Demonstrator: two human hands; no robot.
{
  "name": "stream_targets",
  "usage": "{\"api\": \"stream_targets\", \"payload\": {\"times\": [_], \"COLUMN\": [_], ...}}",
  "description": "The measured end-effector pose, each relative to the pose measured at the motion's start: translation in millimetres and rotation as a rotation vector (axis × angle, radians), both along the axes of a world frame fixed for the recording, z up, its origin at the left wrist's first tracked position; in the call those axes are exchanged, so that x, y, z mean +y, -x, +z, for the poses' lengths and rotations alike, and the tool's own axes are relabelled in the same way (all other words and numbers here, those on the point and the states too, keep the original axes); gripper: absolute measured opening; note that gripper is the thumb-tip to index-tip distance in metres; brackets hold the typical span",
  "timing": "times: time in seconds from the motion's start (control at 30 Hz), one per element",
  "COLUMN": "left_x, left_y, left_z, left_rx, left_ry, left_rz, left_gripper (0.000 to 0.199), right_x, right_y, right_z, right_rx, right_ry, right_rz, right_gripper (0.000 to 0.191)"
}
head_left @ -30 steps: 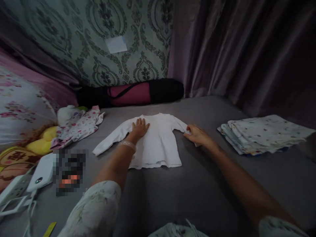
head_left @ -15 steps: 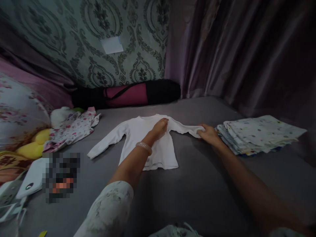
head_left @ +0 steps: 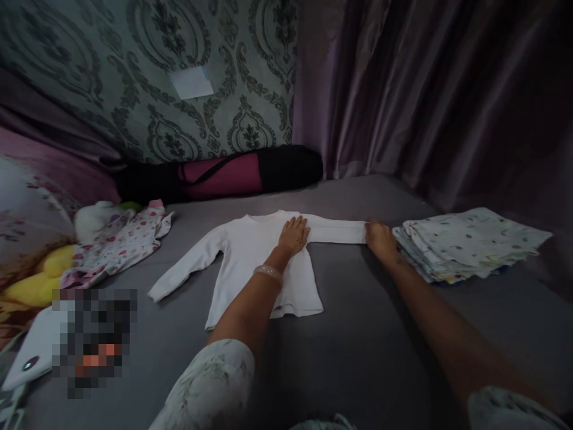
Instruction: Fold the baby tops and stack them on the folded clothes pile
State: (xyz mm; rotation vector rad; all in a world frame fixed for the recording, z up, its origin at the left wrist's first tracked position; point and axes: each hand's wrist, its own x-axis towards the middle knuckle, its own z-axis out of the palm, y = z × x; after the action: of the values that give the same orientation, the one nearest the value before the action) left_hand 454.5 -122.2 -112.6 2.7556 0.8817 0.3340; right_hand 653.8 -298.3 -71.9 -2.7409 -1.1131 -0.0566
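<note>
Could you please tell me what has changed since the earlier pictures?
The left hand has moved right across the white shirt; the right hand has drawn one sleeve out to the right, nearly straight. The folded stack and the long bag stayed put.

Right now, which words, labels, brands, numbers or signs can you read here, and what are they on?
No text can be read.
White device: its round display is too small to read.
Pale sheet: no legible marks.
White shirt: no lettering visible.
Pixelated patch: anything there is hidden.
</note>
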Motion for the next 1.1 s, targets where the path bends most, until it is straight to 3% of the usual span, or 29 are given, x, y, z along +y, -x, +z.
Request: {"api": "stream_targets", "payload": {"times": [0.13,0.27,0.33,0.4,0.5,0.63,0.83,1.1], "left_x": [-2,-4,-5,-6,-6,-6,-4,-5], "left_y": [-1,-2,-2,-2,-1,1,-1,-2], "left_z": [2.2,4.0,4.7,5.4,7.1,9.4,3.4,2.9], "left_rx": [0.060,0.099,0.105,0.112,0.156,0.225,0.163,0.118], "left_ry": [-0.020,-0.043,-0.050,-0.048,-0.053,-0.070,-0.070,-0.031], "left_rz": [-0.002,0.009,0.015,0.014,0.004,-0.026,0.007,0.009], "left_gripper": [0.060,0.061,0.061,0.061,0.060,0.066,0.058,0.064], "right_x": [2,11,24,45,80,105,85,44], "right_y": [17,29,39,56,89,117,99,60], "right_z": [3.8,9.6,9.2,4.9,-5.6,-16.1,-24.7,-26.0], "right_rx": [-0.092,-0.247,-0.285,-0.247,-0.019,0.224,0.173,0.124], "right_ry": [0.106,0.087,0.065,0.032,-0.047,-0.043,0.033,0.165], "right_rz": [-0.006,-0.010,0.072,0.227,0.425,0.441,0.352,0.214], "right_gripper": [0.041,0.040,0.041,0.044,0.054,0.064,0.071,0.071]}}
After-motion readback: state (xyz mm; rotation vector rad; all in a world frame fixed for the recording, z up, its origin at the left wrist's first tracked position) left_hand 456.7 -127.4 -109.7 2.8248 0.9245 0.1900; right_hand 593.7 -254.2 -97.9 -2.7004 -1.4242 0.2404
